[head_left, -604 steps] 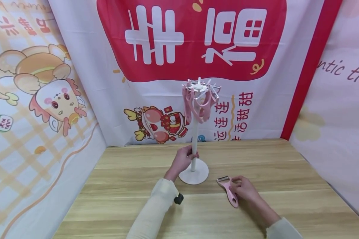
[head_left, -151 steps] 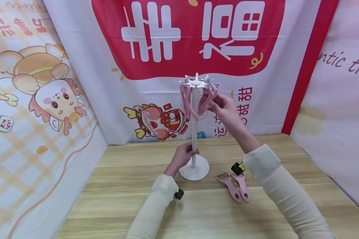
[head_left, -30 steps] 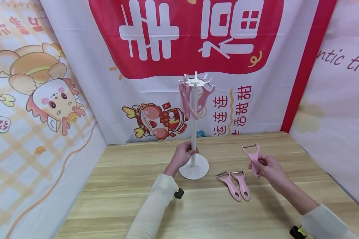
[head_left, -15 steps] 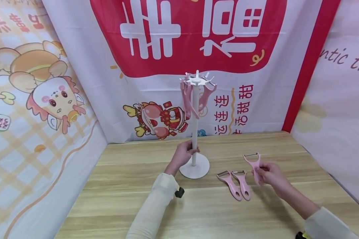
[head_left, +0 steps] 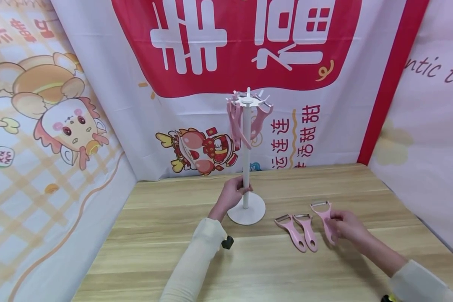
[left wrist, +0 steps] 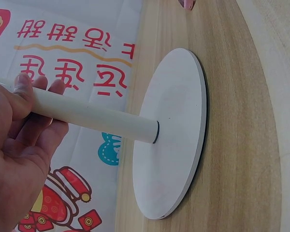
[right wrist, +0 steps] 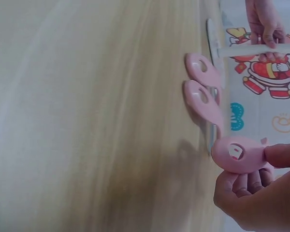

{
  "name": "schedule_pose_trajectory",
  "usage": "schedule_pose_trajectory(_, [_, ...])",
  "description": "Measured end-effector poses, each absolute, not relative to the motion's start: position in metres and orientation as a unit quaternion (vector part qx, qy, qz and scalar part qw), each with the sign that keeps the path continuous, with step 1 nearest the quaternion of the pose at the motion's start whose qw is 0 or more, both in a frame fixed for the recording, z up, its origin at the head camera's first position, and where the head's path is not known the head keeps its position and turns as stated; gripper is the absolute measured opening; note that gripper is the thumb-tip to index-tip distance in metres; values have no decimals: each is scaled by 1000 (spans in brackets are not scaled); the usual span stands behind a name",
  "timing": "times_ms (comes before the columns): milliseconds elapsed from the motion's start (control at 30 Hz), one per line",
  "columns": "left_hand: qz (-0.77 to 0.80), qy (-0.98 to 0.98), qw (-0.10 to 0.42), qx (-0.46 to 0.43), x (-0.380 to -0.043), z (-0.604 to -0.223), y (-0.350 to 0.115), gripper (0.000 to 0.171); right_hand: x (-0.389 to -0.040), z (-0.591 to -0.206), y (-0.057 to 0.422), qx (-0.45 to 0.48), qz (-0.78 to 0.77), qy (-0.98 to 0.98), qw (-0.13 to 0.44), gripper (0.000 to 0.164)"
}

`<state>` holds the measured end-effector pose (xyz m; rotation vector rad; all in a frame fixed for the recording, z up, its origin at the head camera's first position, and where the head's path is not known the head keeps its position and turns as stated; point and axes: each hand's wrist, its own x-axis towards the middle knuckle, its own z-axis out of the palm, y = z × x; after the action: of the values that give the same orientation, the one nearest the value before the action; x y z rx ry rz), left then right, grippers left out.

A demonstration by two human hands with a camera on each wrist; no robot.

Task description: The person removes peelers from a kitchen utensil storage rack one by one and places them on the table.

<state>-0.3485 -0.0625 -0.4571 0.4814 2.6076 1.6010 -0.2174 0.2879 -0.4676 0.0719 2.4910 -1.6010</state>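
Head view, starting at the near right: the right hand (head_left: 347, 228) grasps a pink Y-shaped peeler (head_left: 326, 219) by its handle, fingers and thumb pinching it, blade end toward the far side. In the right wrist view a shadow falls on the wooden tabletop (head_left: 154, 251) close to the grip; whether the peeler touches the wood cannot be told. Just left of it, two matching peelers (head_left: 307, 230) lie side by side, handles near and blades far. The step in hand looks like placing this peeler alongside that pair; if so, the next move calls for resting it flat, clear of its neighbour, and loosening thumb and fingers. Farther off and left, the left hand (head_left: 233, 193) clasps the white pole (head_left: 246, 161) low down, fingers curled around it, above the round base (head_left: 254, 216), seemingly to steady the upright stand. From the hook rack (head_left: 248, 100) at its top hang more pink peelers (head_left: 235, 121), overlapping, their number unclear. Farthest back is a red and white banner (head_left: 305, 79).
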Motion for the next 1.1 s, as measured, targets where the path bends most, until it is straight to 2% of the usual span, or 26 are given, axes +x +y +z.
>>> schedule_pose_trajectory(233, [515,842,25,158,-348,-457,-61,13,-219,-477,291,53,-550,825,121,52])
schedule_pose_trajectory(400, [512,844,28,156,-350,-456,-60,13,-223,-478,294,64,-556,817,139,56])
schedule_pose_trajectory(1100, [515,842,20,158,-349,-455,-62,13,-231,-491,299,72,-528,834,141,51])
